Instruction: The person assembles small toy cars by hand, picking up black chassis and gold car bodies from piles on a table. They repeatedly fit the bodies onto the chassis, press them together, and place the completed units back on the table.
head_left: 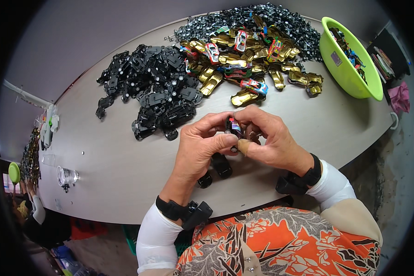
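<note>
Black car parts (221, 165) — two — lie near the left hand (195, 142) and right hand (278, 140), whose fingers (257, 118) pinch one toy car (235, 125).

Near the centre of the frame, the left hand (195, 142) and right hand (273, 140) grip a small toy car (235, 125) between their fingers, with two black car bases (222, 165) lying on the grey table (119, 179) just below. A heap of black car parts (147, 78) fills the upper left, beside gold and multicoloured car bodies (232, 60) at upper centre, while a lime-green basin (347, 76) stands at upper right and a clear cup (66, 175) at lower left.
</note>
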A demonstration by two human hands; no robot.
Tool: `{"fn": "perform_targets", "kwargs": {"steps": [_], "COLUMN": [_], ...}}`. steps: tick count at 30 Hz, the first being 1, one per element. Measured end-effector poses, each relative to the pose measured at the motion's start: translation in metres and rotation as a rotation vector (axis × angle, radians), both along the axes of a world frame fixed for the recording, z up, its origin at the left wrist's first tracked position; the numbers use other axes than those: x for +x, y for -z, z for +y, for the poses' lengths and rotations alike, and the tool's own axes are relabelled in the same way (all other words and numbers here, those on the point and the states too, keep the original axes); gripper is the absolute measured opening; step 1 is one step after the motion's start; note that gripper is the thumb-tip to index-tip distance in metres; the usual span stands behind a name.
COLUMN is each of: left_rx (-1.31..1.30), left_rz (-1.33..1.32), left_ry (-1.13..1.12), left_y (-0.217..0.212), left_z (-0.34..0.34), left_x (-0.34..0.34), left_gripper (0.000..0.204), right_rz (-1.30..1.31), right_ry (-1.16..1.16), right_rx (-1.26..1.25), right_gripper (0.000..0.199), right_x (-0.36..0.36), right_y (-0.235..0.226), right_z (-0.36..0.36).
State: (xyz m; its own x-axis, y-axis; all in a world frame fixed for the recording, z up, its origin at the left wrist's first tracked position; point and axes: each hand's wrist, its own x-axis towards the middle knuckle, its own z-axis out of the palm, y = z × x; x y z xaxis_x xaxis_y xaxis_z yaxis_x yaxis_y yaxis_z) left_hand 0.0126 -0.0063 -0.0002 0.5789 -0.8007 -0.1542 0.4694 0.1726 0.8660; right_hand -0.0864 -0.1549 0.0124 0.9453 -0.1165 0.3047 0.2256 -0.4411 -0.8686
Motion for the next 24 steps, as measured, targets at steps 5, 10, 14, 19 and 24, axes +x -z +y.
{"fn": "perform_targets", "kwargs": {"steps": [5, 10, 14, 19, 24], "left_rx": [-0.017, -0.028, -0.068, -0.056, 0.010], "left_rz": [-0.031, -0.013, -0.116, -0.303, -0.501], "left_ry": [0.021, 0.001, 0.010, 0.023, 0.006], "left_y": [0.004, -0.002, 0.003, 0.007, 0.002], "left_z": [0.000, -0.002, -0.001, -0.001, -0.003], "left_x": [0.002, 0.000, 0.001, 0.002, -0.008], "left_gripper": [0.040, 0.040, 0.042, 0.040, 0.033], "right_rz": [-0.020, -0.045, 0.000, -0.021, -0.011], "right_ry": [-0.030, 0.017, 0.008, -0.004, 0.055], "right_rx": [0.029, 0.139, 0.066, 0.065, 0.055], "right_gripper": [0.032, 0.031, 0.031, 0.029, 0.026], "right_x": [-0.001, 0.000, -0.002, -0.001, -0.004], "right_y": [-0.002, 0.005, 0.000, -0.001, -0.003], "right_z": [-0.001, 0.003, 0.002, 0.001, 0.000]}}
